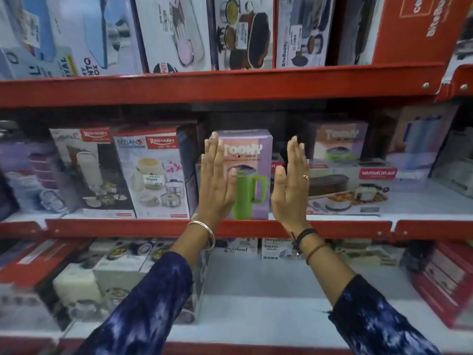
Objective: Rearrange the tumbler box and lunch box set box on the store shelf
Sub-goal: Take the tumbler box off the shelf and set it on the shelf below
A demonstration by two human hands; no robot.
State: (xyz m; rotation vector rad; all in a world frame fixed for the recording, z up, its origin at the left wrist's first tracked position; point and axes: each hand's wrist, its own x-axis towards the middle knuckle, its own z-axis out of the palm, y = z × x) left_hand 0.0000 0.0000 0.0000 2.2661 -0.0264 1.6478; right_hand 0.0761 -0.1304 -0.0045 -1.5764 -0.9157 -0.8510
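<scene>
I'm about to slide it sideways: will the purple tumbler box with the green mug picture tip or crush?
The tumbler box stands tall and narrow at the shelf edge, so a high push could tip it. It looks like thin cardboard, probably light and somewhat crushable. Flat open palms, left hand and right hand, suit it.

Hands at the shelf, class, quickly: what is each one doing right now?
Left hand: open, flat against the left side of the lilac cardboard tumbler box.
Right hand: open, flat beside the box's right side; contact cannot be told.
</scene>
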